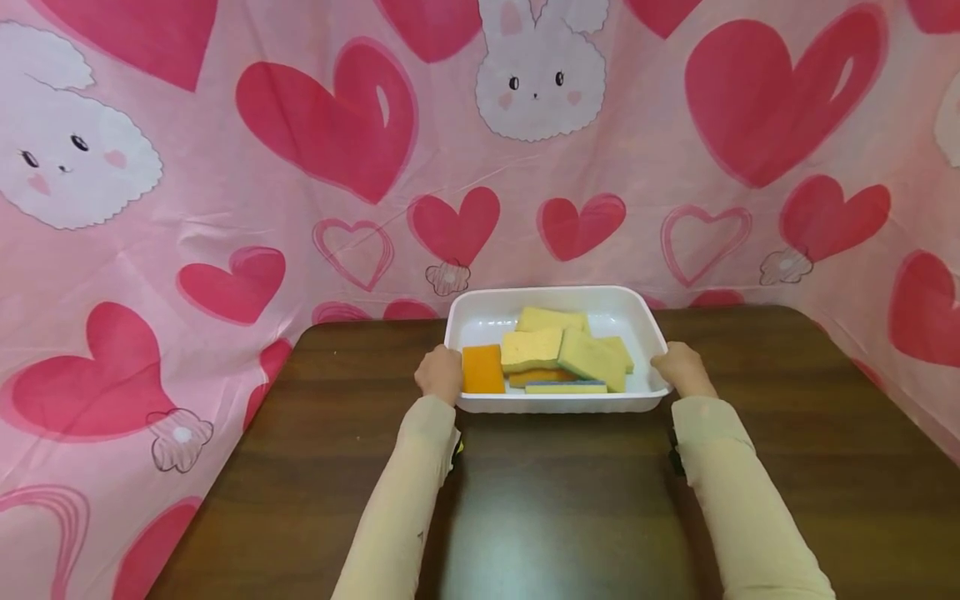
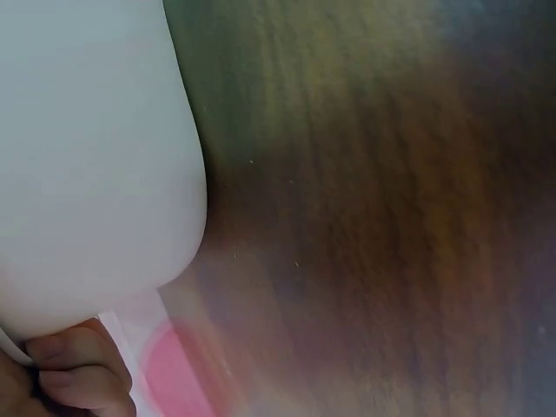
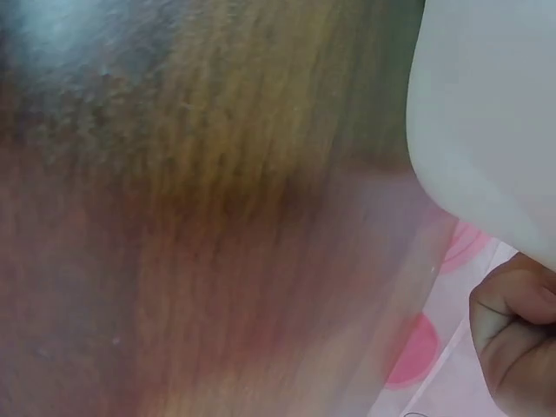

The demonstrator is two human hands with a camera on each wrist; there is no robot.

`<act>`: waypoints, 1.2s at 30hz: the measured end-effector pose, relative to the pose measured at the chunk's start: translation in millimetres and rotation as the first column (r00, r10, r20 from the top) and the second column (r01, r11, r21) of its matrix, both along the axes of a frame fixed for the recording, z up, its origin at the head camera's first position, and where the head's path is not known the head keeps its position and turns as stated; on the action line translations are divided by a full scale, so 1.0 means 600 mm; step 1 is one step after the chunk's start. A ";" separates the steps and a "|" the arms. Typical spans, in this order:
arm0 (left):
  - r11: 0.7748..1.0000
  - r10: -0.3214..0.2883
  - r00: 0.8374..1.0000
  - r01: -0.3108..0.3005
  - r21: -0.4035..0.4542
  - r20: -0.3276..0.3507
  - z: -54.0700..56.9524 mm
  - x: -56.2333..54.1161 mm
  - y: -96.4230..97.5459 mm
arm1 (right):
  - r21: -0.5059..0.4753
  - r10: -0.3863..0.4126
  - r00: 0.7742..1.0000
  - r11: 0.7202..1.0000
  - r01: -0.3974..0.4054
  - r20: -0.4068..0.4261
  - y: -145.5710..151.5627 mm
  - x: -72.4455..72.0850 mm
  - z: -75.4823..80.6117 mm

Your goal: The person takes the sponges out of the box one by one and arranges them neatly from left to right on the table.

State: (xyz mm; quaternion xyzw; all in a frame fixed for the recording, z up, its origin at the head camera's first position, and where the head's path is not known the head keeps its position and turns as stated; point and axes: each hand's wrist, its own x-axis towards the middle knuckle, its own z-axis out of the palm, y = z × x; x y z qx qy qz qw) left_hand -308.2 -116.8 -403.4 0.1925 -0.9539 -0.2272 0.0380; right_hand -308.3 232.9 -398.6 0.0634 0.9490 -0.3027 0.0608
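Note:
A white plastic tray (image 1: 555,404) with rounded corners is held between both hands at the far side of the table. My left hand (image 1: 440,375) grips its left rim with curled fingers, and my right hand (image 1: 683,369) grips the right rim. Inside lie several sponges: yellow ones heaped in the middle, among them a tilted yellow sponge (image 1: 592,358), and an orange sponge (image 1: 483,369) at the left. Both wrist views show the tray's smooth underside (image 2: 95,156) close up, with curled fingers at its edge. The right hand (image 3: 517,334) appears low in its own view.
The dark brown wooden table (image 1: 555,500) stretches below the tray and to both sides. A pink curtain (image 1: 637,167) printed with hearts and rabbits hangs right behind its back edge and along the left and right sides.

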 end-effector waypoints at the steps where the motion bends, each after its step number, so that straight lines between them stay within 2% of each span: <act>1: 1.000 -0.014 1.000 0.014 -0.023 0.004 0.000 0.002 0.000 | 0.006 0.008 1.000 1.000 -0.008 -0.002 0.001 0.000 0.000; 7: 0.996 -0.043 0.999 0.045 -0.072 0.032 0.005 0.018 0.000 | 0.012 0.046 0.999 0.999 -0.047 0.027 0.007 0.004 -0.003; 12: 0.997 -0.014 0.999 0.018 -0.078 0.043 0.004 0.030 -0.001 | -0.009 0.063 0.997 0.998 -0.063 0.046 0.008 0.014 -0.008; 20: 0.994 -0.027 0.999 0.031 -0.105 0.035 0.001 0.044 0.000 | 0.003 0.056 0.998 0.998 -0.056 0.010 0.011 0.038 -0.009; 27: 0.996 -0.050 0.999 0.051 -0.075 0.009 0.000 0.071 -0.005 | 0.053 0.044 0.999 0.998 -0.045 0.025 0.007 0.063 -0.005; 36: 0.994 -0.061 0.997 0.065 -0.092 0.051 0.002 0.097 -0.011 | 0.088 0.033 0.999 0.995 -0.037 0.040 -0.001 0.089 -0.002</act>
